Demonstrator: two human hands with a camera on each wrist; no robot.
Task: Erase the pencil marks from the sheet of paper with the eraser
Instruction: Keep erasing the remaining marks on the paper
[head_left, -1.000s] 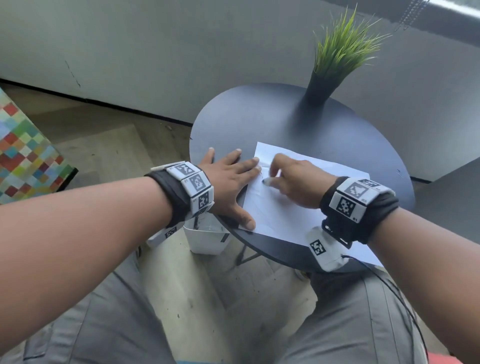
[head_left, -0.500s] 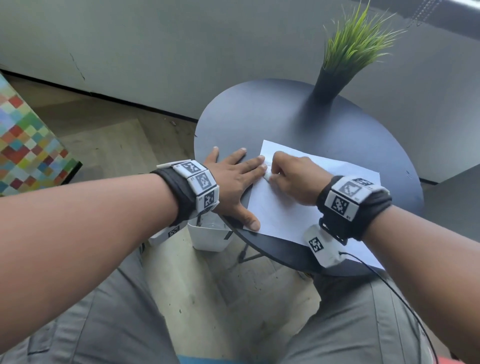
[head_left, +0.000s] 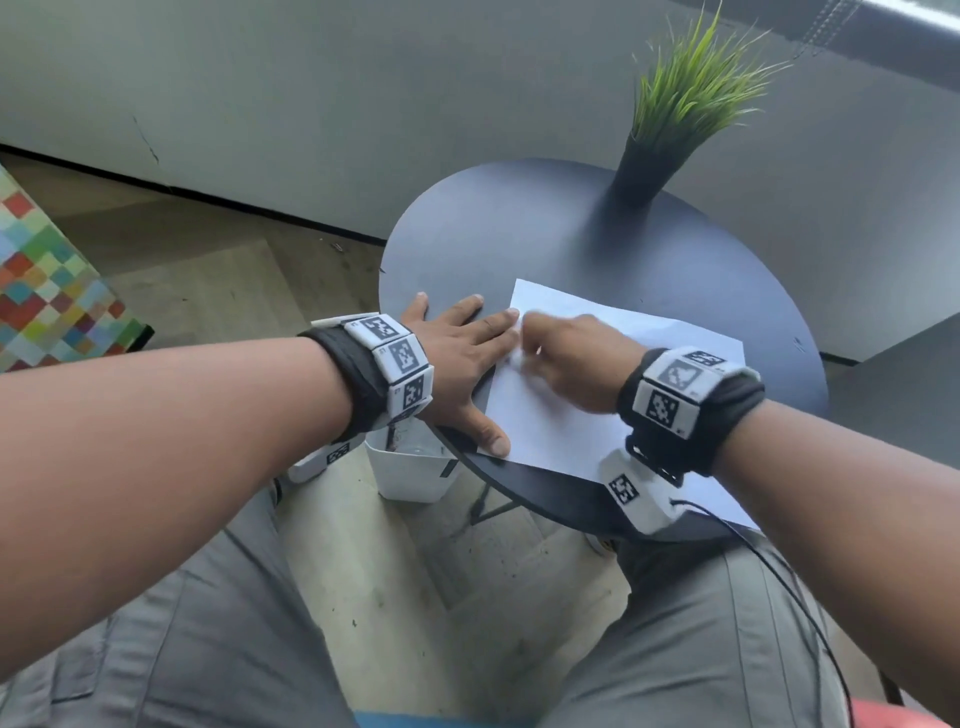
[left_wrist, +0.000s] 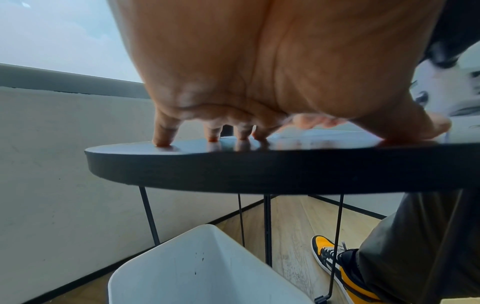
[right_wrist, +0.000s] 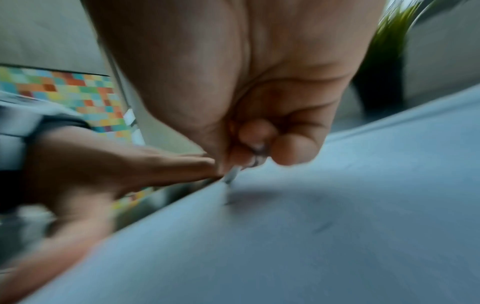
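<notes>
1. White sheet of paper (head_left: 566, 415) lies on the near half of the round dark table (head_left: 519, 234), running from the table's centre toward its 5 o'clock rim, where a corner hangs over the edge.

2. The left hand (head_left: 457, 364) lies flat with fingers spread and straight. Its fingertips (left_wrist: 162, 142) press on the tabletop, and the thumb sits at the sheet's 8 o'clock corner. Nothing is held in it; it works as a clamp. Judgement: leave it planted and pressing down, since a loose sheet would likely wrinkle or tear under rubbing.

3. The right hand (head_left: 571, 358) is curled tight, its fingers pinched on a small pale eraser (right_wrist: 232, 174) whose tip meets the paper near the sheet's 10 o'clock corner, just beside the left fingertips. The hand and eraser are blurred in both views, which suggests quick rubbing.

4. Faint pencil marks (right_wrist: 323, 227) show on the paper at about 4 o'clock from the eraser tip, and a darker smudge lies right under it. Judgement: short strokes directed away from the holding hand should keep the paper taut.

5. Judgement: the work looks partly done at most. After this corner, the eraser should travel toward the marks further in, and the left hand may need to shift closer.

6. A potted grass plant (head_left: 691, 104) stands at the table's 1 o'clock, well apart from the work. A white bin (left_wrist: 207, 267) sits on the floor below the table's 8 o'clock rim.
</notes>
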